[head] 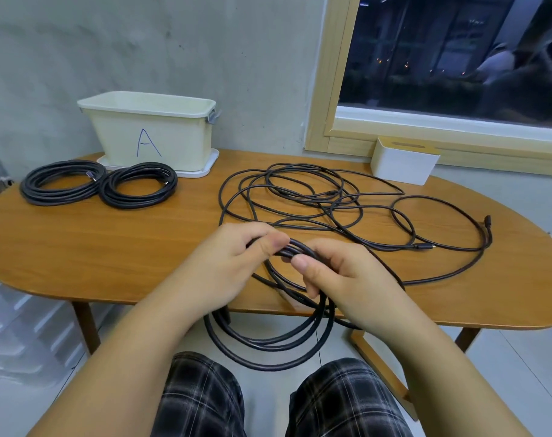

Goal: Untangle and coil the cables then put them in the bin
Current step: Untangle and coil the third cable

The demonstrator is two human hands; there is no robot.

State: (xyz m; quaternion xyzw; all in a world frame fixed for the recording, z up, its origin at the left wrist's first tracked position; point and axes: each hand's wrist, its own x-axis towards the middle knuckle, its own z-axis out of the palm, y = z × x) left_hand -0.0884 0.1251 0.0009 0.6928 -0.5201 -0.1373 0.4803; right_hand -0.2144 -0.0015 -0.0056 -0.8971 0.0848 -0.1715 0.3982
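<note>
A black cable coil (270,343) hangs over the near edge of the wooden table (110,244). My left hand (237,263) grips the top of its loops. Just to the right, my right hand (341,275) holds the same bundle between thumb and curled fingers. The cable runs on into a loose tangle of black cable (315,203) spread over the table's middle and right. Two finished black coils (61,182) (138,184) lie side by side at the back left. The cream bin marked "A" (151,130) stands behind them on its white lid.
A white box with a wooden top (404,160) stands at the back right below the window sill. A concrete wall rises behind the table. My knees in plaid shorts (202,402) are below the table's near edge. Clear plastic drawers (19,329) stand on the floor at left.
</note>
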